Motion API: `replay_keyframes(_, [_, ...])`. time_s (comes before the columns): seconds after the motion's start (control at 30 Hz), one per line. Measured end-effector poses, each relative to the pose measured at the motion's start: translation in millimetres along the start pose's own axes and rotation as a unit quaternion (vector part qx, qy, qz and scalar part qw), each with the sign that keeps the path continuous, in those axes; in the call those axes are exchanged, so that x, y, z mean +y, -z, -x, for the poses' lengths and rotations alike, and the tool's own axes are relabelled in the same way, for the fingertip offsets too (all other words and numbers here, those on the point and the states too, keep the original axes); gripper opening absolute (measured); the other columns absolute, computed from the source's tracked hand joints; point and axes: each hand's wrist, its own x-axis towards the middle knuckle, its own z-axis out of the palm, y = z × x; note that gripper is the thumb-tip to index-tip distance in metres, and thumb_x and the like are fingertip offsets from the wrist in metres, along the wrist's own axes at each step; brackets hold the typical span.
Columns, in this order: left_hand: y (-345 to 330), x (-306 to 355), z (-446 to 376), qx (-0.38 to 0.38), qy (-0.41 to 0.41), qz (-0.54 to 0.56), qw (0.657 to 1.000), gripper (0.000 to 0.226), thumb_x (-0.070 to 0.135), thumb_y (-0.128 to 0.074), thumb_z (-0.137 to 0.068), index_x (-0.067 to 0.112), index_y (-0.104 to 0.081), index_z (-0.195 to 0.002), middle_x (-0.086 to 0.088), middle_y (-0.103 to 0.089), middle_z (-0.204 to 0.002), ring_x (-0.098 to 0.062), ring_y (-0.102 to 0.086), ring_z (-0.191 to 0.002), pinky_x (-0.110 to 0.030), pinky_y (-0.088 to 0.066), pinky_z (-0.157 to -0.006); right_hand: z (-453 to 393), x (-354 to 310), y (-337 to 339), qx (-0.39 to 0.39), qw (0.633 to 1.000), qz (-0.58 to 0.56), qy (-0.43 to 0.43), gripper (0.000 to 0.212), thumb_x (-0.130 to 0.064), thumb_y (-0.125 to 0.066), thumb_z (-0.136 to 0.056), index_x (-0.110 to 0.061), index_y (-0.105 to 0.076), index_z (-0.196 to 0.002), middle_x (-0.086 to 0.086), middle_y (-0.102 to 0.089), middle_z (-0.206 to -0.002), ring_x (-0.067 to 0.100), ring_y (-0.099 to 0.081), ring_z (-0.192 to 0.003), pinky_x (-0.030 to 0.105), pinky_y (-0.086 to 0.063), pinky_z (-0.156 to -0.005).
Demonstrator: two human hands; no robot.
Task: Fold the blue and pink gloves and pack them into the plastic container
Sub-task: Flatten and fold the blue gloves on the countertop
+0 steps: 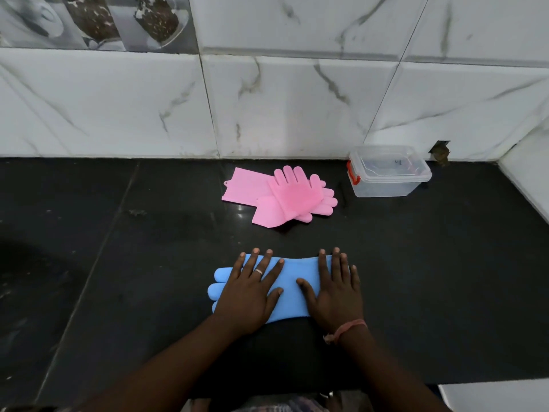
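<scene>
Your left hand (248, 289) and right hand (334, 288) lie flat, fingers spread, side by side on the blue gloves (289, 288) at the near edge of the black tabletop (118, 263); neither is clamped on anything, both simply press down. The blue fingertips poke out to the left past your left hand, and the cuff end runs under your right. Whether one blue glove or a stacked pair sits there cannot be told from this angle.

The pink gloves (279, 196) lie farther back, one crossed over the other, unfolded. The clear plastic container (386, 173), with a red latch on its left end, stands to their right against the marble-tiled wall (297, 108); whether its lid is on cannot be told.

The step in hand looks like flattening before the fold. Do it well by smoothing outward so no air is trapped, then keep one palm planted as an anchor while the other brings one end over to meet the opposite end. Silicone of this kind likely springs back, so press the crease firmly before you lift.
</scene>
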Motion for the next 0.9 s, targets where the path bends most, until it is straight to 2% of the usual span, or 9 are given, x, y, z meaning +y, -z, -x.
replay_keyframes(0.17, [17.3,-0.9,13.3,0.043,0.098,0.003,0.994,0.061,0.051,-0.032,-0.103,0.022,-0.046,-0.155,-0.013,-0.037,-0.165,-0.039,-0.03,-0.154,-0.056,-0.019,-0.124,-10.6,-8.6,15.8,-0.014,1.0,0.005,0.003,0.085,-0.073,-0.009,-0.089,-0.02,-0.015,-0.155,0.013,-0.011,-0.163,0.029,-0.008,-0.15,0.049,0.007,-0.119])
replay_keyframes(0.23, [25.7,-3.1,29.2,0.085,0.18,0.039,0.979,0.059,0.046,-0.038,-0.101,0.02,-0.05,-0.152,-0.013,-0.042,-0.162,-0.038,-0.035,-0.152,-0.056,-0.029,-0.122,-12.4,-19.3,25.8,0.008,0.999,-0.047,0.02,0.074,-0.059,-0.02,-0.096,-0.012,-0.024,-0.153,0.015,-0.018,-0.161,0.031,-0.012,-0.15,0.046,0.001,-0.12])
replay_keyframes(0.3, [31.3,-1.0,45.8,0.12,0.306,0.116,0.937,0.058,0.042,-0.051,-0.098,0.019,-0.05,-0.15,-0.014,-0.046,-0.158,-0.038,-0.043,-0.145,-0.054,-0.039,-0.113,-9.7,-35.3,34.4,0.026,0.979,-0.198,0.047,0.054,-0.036,-0.037,-0.101,-0.011,-0.034,-0.149,0.01,-0.026,-0.159,0.026,-0.021,-0.148,0.037,-0.014,-0.121])
replay_keyframes(0.43, [48.0,5.4,48.7,0.039,0.51,0.344,0.787,0.076,0.041,-0.071,-0.09,0.017,-0.038,-0.154,-0.022,-0.041,-0.151,-0.04,-0.052,-0.129,-0.043,-0.043,-0.107,12.8,-66.5,44.0,0.025,0.919,-0.392,0.034,0.038,-0.017,-0.046,-0.098,-0.018,-0.045,-0.137,-0.003,-0.05,-0.138,0.012,-0.047,-0.128,0.028,-0.037,-0.11])
replay_keyframes(0.53, [60.7,3.8,40.6,0.032,0.532,0.473,0.701,0.065,0.034,-0.078,-0.085,0.015,-0.05,-0.141,-0.019,-0.05,-0.139,-0.03,-0.063,-0.105,-0.035,-0.052,-0.087,33.7,-73.0,33.6,-0.008,0.932,-0.361,0.037,0.046,-0.02,-0.052,-0.096,-0.013,-0.041,-0.14,0.0,-0.048,-0.139,0.013,-0.045,-0.129,0.026,-0.035,-0.111])
replay_keyframes(0.6, [64.0,-1.1,38.7,0.041,0.525,0.546,0.651,0.043,0.027,-0.077,-0.084,0.007,-0.065,-0.121,-0.019,-0.069,-0.118,-0.028,-0.073,-0.092,-0.04,-0.062,-0.078,42.9,-76.1,27.5,-0.046,0.94,-0.336,0.04,0.056,-0.027,-0.051,-0.097,-0.012,-0.032,-0.147,0.002,-0.037,-0.15,0.015,-0.035,-0.139,0.023,-0.024,-0.115])
replay_keyframes(0.7, [62.7,-10.4,38.8,0.042,0.525,0.607,0.595,0.022,0.015,-0.076,-0.085,0.0,-0.074,-0.101,-0.021,-0.078,-0.098,-0.034,-0.078,-0.088,-0.053,-0.064,-0.085,43.1,-82.3,26.4,-0.064,0.94,-0.335,0.031,0.06,-0.028,-0.051,-0.097,-0.011,-0.027,-0.15,0.002,-0.03,-0.156,0.015,-0.027,-0.144,0.022,-0.017,-0.117])
replay_keyframes(0.77, [60.7,-13.0,38.4,0.028,0.523,0.623,0.581,0.022,0.012,-0.077,-0.085,0.0,-0.073,-0.103,-0.022,-0.079,-0.095,-0.036,-0.078,-0.088,-0.051,-0.064,-0.082,39.6,-83.1,29.4,-0.073,0.934,-0.351,-0.001,0.06,-0.026,-0.051,-0.098,-0.012,-0.026,-0.15,0.002,-0.03,-0.156,0.014,-0.027,-0.144,0.023,-0.018,-0.118])
replay_keyframes(0.9, [56.4,-13.5,36.7,0.028,0.493,0.629,0.601,0.021,0.012,-0.078,-0.083,0.006,-0.072,-0.101,-0.016,-0.081,-0.087,-0.034,-0.079,-0.081,-0.044,-0.064,-0.068,38.6,-80.1,31.8,-0.072,0.919,-0.387,-0.029,0.059,-0.022,-0.052,-0.097,-0.014,-0.027,-0.15,-0.002,-0.027,-0.157,0.01,-0.025,-0.145,0.02,-0.017,-0.117])
